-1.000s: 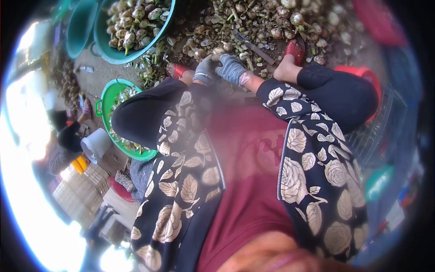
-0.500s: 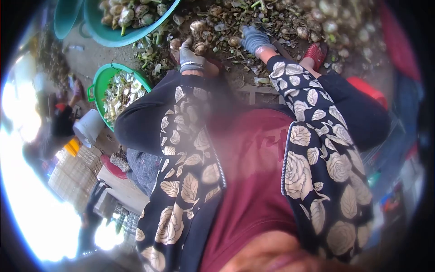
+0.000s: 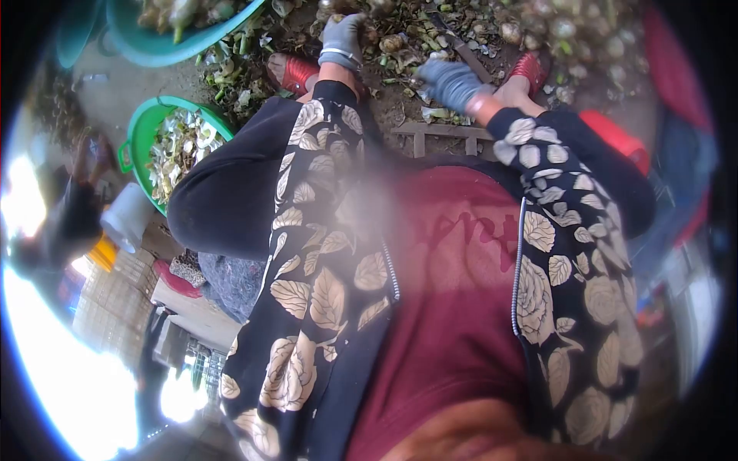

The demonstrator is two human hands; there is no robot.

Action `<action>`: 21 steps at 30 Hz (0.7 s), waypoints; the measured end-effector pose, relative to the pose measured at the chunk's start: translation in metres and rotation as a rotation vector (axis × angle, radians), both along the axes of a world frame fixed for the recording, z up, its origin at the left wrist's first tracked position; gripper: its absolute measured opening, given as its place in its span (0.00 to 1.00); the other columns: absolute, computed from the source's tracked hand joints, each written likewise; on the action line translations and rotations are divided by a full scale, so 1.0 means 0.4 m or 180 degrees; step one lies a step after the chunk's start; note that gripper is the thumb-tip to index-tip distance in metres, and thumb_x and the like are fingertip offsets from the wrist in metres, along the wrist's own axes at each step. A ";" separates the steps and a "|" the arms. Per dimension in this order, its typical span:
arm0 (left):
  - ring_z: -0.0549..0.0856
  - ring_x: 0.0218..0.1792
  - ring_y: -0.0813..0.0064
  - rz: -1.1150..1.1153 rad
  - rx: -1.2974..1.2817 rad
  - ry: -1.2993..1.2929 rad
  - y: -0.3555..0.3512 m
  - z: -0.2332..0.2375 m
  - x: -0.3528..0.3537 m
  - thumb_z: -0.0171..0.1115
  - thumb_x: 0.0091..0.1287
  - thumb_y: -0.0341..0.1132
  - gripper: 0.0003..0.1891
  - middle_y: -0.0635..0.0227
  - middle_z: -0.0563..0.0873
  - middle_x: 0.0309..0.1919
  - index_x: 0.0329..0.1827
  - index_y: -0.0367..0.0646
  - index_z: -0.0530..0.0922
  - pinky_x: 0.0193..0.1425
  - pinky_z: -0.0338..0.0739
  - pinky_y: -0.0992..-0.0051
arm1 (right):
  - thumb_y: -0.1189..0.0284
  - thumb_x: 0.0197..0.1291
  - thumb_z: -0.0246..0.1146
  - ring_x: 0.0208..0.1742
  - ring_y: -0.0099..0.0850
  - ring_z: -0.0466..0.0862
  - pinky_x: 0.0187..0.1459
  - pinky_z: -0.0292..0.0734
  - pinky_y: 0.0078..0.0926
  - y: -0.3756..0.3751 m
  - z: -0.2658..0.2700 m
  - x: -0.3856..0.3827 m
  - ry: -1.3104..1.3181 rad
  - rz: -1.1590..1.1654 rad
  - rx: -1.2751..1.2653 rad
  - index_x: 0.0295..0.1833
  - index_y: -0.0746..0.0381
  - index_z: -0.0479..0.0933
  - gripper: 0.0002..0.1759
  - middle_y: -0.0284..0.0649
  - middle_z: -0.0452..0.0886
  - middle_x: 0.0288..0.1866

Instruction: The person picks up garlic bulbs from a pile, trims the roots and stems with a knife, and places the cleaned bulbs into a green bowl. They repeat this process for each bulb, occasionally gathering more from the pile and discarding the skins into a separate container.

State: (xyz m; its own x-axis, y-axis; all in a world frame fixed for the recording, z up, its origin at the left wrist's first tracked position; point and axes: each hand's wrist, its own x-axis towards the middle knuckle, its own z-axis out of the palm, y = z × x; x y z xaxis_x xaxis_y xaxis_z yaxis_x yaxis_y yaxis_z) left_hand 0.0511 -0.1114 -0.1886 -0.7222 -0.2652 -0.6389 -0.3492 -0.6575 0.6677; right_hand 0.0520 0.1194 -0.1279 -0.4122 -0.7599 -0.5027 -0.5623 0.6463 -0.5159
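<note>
My left hand (image 3: 342,42), in a grey glove, reaches to the heap of bulbs that look like garlic. Its fingers curl down over the heap and hide what is in them; a brownish bulb (image 3: 336,18) shows beside them. In a matching glove, my right hand (image 3: 450,83) is low over the litter, fingers bent together. What they hold, if anything, is hidden. A pale bit (image 3: 438,56) shows at its knuckles. Past it lies a long, flat, dark strip (image 3: 465,54). Another bulb (image 3: 392,43) rests on the litter between the hands.
A teal basin (image 3: 150,55) of bulbs stands at upper left. Below it, a green basin (image 3: 138,127) holds whitish peelings. A pale bucket (image 3: 127,217) lies tilted nearby. A red object (image 3: 615,142) is by my right knee. Blurred bulbs (image 3: 573,34) are heaped at upper right.
My left hand has moved forward over the bulbs, covering one that showed before. My right hand has drawn back towards me. The whole view has shifted, with the ground higher in it.
</note>
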 end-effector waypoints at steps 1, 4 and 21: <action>0.78 0.19 0.75 -0.0094 -0.0368 -0.0082 0.018 0.006 -0.008 0.60 0.54 0.25 0.09 0.71 0.79 0.22 0.37 0.43 0.73 0.22 0.77 0.74 | 0.74 0.53 0.56 0.41 0.43 0.82 0.41 0.78 0.35 -0.040 0.010 0.050 0.0290 0.0012 0.0225 0.41 0.58 0.77 0.10 0.45 0.80 0.44; 0.83 0.38 0.61 -0.1116 -0.2065 -0.0665 0.016 -0.135 0.012 0.64 0.44 0.37 0.23 0.57 0.84 0.35 0.44 0.36 0.77 0.45 0.77 0.69 | 0.74 0.56 0.52 0.42 0.46 0.82 0.41 0.78 0.38 -0.057 -0.108 0.138 0.0655 -0.0083 0.0379 0.46 0.58 0.74 0.12 0.51 0.76 0.48; 0.73 0.56 0.54 -0.1569 -0.3580 -0.1786 0.082 0.176 0.064 0.66 0.49 0.41 0.30 0.52 0.74 0.52 0.55 0.39 0.69 0.55 0.70 0.58 | 0.65 0.48 0.64 0.30 0.33 0.80 0.31 0.77 0.31 0.069 -0.379 -0.002 -0.1653 -0.3139 0.0009 0.47 0.68 0.76 0.23 0.47 0.81 0.37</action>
